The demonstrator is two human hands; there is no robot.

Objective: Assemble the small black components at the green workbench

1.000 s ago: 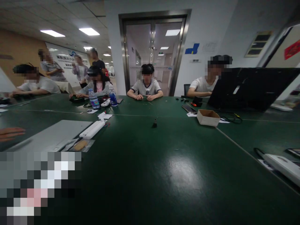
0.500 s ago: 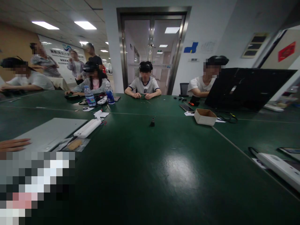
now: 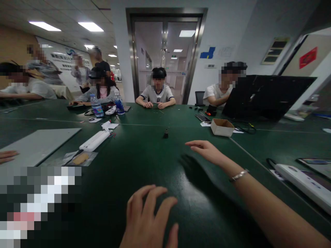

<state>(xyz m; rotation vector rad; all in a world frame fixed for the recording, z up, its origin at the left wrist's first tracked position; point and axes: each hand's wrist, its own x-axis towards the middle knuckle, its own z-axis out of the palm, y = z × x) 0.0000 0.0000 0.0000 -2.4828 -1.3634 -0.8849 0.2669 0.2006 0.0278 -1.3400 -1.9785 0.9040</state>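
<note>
- Both our hands have come into view since half a second ago, when only bare table showed. The other person's fingers [image 3: 6,155] at the left edge have pulled back a bit.
- Our right hand [image 3: 207,151] is stretched forward, fingers spread loose, palm down, holding nothing. Its shadow falls on the table [image 3: 144,162] beneath, so we judge it hovers rather than rests.
- Our left hand [image 3: 150,220] sits low and near us, fingers splayed, empty. We cannot tell whether it touches the tabletop.
- A bracelet [image 3: 239,175] is on our right wrist.
- Nearest thing is the small black piece [image 3: 166,133], standing alone mid-table, ahead and left of the right fingertips, apart from them, with nothing in between.
- A cardboard box [image 3: 221,127] lies ahead and right of that hand, near a black laptop [image 3: 269,96] and its cable.
- On the left are a white strip [image 3: 94,141], a plastic bag [image 3: 80,158] and a grey board [image 3: 38,146], well apart from both hands.
- Two bottles [image 3: 97,106] stand at the far left, and a white device [image 3: 302,179] lies at the right edge.
- Several people sit along the far side, out of our reach.
</note>
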